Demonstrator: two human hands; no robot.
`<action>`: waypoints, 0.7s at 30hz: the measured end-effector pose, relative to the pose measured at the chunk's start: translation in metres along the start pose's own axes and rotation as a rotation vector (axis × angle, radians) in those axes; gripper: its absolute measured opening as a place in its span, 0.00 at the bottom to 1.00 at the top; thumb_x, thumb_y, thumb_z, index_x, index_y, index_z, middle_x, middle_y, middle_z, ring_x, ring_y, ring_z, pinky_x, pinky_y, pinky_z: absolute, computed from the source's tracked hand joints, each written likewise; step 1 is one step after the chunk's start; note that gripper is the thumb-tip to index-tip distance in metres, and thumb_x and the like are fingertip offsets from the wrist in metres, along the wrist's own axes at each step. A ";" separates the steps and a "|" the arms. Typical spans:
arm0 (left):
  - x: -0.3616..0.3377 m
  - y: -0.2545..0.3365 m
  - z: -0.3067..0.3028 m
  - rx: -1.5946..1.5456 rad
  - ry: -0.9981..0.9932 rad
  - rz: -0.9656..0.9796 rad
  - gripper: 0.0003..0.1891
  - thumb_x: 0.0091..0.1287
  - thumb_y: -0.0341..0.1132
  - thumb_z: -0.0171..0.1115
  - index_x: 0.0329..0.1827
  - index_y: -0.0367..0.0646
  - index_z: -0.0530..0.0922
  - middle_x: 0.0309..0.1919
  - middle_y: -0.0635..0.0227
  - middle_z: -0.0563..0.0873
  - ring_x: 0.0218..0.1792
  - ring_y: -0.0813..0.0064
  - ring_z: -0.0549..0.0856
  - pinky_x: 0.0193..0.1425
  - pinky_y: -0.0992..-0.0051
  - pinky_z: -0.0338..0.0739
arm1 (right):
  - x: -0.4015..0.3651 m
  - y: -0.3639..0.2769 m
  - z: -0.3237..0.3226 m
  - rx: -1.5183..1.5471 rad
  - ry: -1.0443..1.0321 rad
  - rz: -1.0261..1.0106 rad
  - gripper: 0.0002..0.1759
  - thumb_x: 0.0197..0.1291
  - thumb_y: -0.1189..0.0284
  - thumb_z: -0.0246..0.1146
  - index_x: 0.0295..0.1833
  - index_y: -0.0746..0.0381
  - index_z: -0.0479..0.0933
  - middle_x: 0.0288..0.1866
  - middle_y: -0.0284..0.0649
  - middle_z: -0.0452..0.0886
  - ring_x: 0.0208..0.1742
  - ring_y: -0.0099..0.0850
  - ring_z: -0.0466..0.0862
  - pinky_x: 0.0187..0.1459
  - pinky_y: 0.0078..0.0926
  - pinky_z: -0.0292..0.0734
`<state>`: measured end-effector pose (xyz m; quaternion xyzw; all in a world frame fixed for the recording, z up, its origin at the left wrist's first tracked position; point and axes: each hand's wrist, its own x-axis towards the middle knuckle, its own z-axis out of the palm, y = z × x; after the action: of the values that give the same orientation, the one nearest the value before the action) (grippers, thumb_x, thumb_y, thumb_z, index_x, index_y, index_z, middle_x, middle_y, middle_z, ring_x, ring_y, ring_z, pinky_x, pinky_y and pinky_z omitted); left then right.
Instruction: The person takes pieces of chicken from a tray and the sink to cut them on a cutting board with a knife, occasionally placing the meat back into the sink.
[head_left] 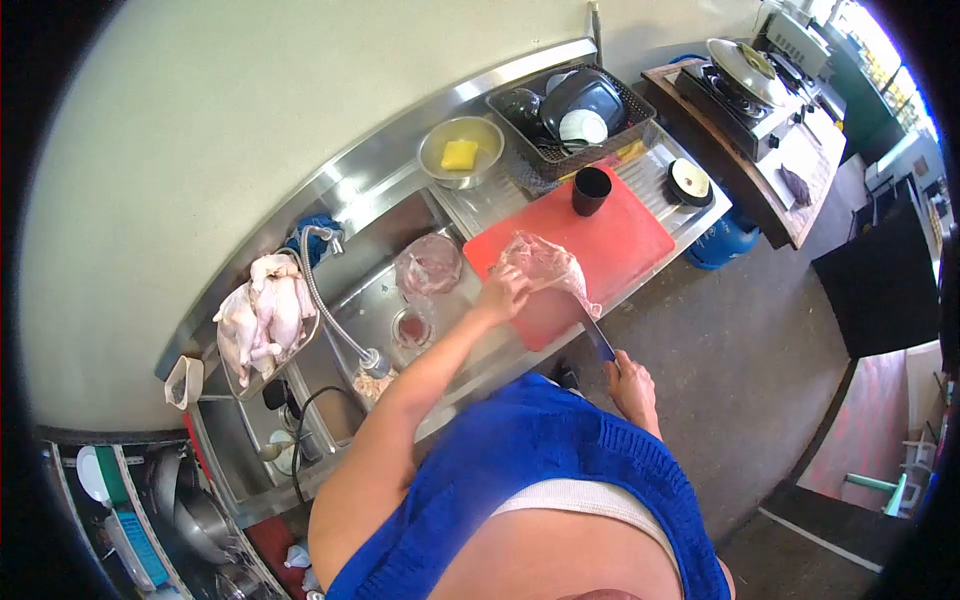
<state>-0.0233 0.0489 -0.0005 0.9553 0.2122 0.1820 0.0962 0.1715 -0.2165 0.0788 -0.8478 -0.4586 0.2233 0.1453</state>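
A raw chicken leg (548, 262) lies on the red cutting board (630, 235), its bony end toward the board's front edge. My left hand (503, 293) pinches the near left side of the meat, fingers closed on it. In my right hand (632, 388) is the handle of a kitchen knife (596, 335), its blade pointing up toward the leg. The blade's tip overlaps the leg near its thin end. Behind the meat, a black cup (591, 190) stands upright on the board.
Left of the board, the steel sink (375, 310) holds a clear plastic bag (429, 264). More raw chicken (265, 320) fills a container at the far left. A steel bowl (461, 150) with a yellow sponge and a dish rack (630, 105) stand behind. The gas stove (735, 100) is at right.
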 end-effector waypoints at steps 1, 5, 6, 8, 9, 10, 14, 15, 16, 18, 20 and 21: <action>0.000 0.006 -0.010 -0.261 0.042 -0.187 0.18 0.54 0.38 0.74 0.45 0.42 0.80 0.43 0.58 0.81 0.56 0.57 0.78 0.65 0.57 0.71 | 0.000 -0.002 -0.004 0.002 -0.023 0.000 0.18 0.67 0.60 0.57 0.56 0.57 0.76 0.41 0.56 0.84 0.46 0.56 0.84 0.46 0.55 0.77; 0.023 0.011 -0.024 -0.347 0.286 -0.475 0.17 0.55 0.36 0.72 0.45 0.40 0.78 0.40 0.56 0.80 0.51 0.51 0.80 0.55 0.58 0.77 | -0.003 -0.010 -0.021 0.032 -0.109 0.016 0.18 0.67 0.59 0.57 0.56 0.58 0.76 0.42 0.57 0.84 0.47 0.56 0.83 0.47 0.55 0.77; 0.029 0.012 -0.022 -0.348 0.287 -0.474 0.17 0.55 0.36 0.72 0.45 0.40 0.78 0.40 0.56 0.80 0.51 0.51 0.80 0.55 0.58 0.77 | -0.003 -0.010 -0.020 0.031 -0.109 0.016 0.18 0.67 0.59 0.57 0.56 0.58 0.76 0.42 0.57 0.84 0.47 0.56 0.83 0.47 0.55 0.77; 0.042 0.013 -0.021 -0.084 0.360 -0.479 0.20 0.55 0.38 0.73 0.43 0.37 0.76 0.35 0.52 0.82 0.44 0.52 0.84 0.48 0.57 0.79 | -0.002 -0.012 -0.019 0.065 -0.140 -0.011 0.19 0.67 0.59 0.57 0.56 0.58 0.77 0.43 0.57 0.84 0.48 0.57 0.83 0.49 0.54 0.76; 0.047 0.006 -0.015 -0.085 0.363 -0.481 0.20 0.55 0.38 0.73 0.43 0.37 0.76 0.35 0.52 0.82 0.44 0.52 0.84 0.48 0.57 0.79 | -0.002 -0.013 -0.020 0.062 -0.140 -0.014 0.19 0.67 0.59 0.57 0.56 0.58 0.77 0.43 0.57 0.84 0.48 0.57 0.83 0.49 0.54 0.76; 0.052 -0.005 -0.008 -0.131 0.322 -0.524 0.20 0.55 0.39 0.73 0.43 0.37 0.76 0.36 0.50 0.82 0.43 0.51 0.84 0.47 0.56 0.79 | -0.001 -0.016 -0.020 0.056 -0.136 -0.013 0.19 0.67 0.58 0.57 0.56 0.58 0.77 0.43 0.57 0.84 0.48 0.57 0.83 0.50 0.53 0.76; 0.058 -0.012 -0.018 -0.150 0.069 -0.577 0.18 0.55 0.35 0.73 0.45 0.38 0.77 0.39 0.49 0.85 0.43 0.46 0.85 0.48 0.54 0.80 | 0.001 -0.016 -0.018 0.050 -0.140 -0.006 0.20 0.66 0.58 0.58 0.57 0.58 0.77 0.44 0.56 0.85 0.49 0.56 0.83 0.51 0.53 0.76; 0.059 -0.013 -0.019 -0.148 0.068 -0.572 0.18 0.55 0.35 0.73 0.45 0.38 0.77 0.39 0.49 0.85 0.43 0.46 0.85 0.48 0.54 0.80 | 0.001 -0.013 -0.017 0.053 -0.137 -0.004 0.20 0.66 0.58 0.58 0.57 0.58 0.77 0.44 0.56 0.85 0.49 0.56 0.83 0.51 0.53 0.76; 0.061 -0.015 -0.020 -0.237 0.098 -0.575 0.17 0.55 0.35 0.72 0.44 0.37 0.78 0.37 0.52 0.86 0.39 0.49 0.86 0.46 0.56 0.81 | 0.000 -0.011 -0.015 0.058 -0.117 -0.013 0.20 0.66 0.58 0.58 0.57 0.58 0.77 0.44 0.56 0.85 0.49 0.55 0.83 0.51 0.52 0.76; 0.060 -0.018 -0.022 -0.324 0.119 -0.575 0.16 0.56 0.36 0.72 0.42 0.37 0.78 0.34 0.54 0.87 0.36 0.51 0.87 0.43 0.59 0.82 | -0.001 -0.008 -0.013 0.067 -0.099 -0.016 0.20 0.66 0.58 0.58 0.57 0.58 0.77 0.44 0.55 0.85 0.49 0.55 0.83 0.51 0.52 0.76; 0.057 -0.024 -0.024 -0.458 0.113 -0.572 0.10 0.61 0.34 0.68 0.38 0.38 0.78 0.29 0.59 0.86 0.31 0.64 0.86 0.37 0.68 0.79 | 0.001 -0.007 -0.013 0.054 -0.124 0.003 0.21 0.65 0.58 0.58 0.58 0.58 0.77 0.45 0.56 0.85 0.50 0.55 0.83 0.52 0.52 0.76; 0.055 -0.026 -0.026 -0.455 0.113 -0.571 0.10 0.61 0.34 0.68 0.38 0.38 0.78 0.29 0.59 0.86 0.31 0.64 0.86 0.37 0.68 0.79 | 0.002 -0.006 -0.012 0.057 -0.123 0.002 0.21 0.65 0.58 0.58 0.58 0.58 0.77 0.45 0.56 0.85 0.50 0.55 0.83 0.52 0.52 0.76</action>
<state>0.0035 0.0989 0.0332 0.8002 0.4294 0.2427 0.3411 0.1740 -0.2123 0.0919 -0.8285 -0.4591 0.2881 0.1406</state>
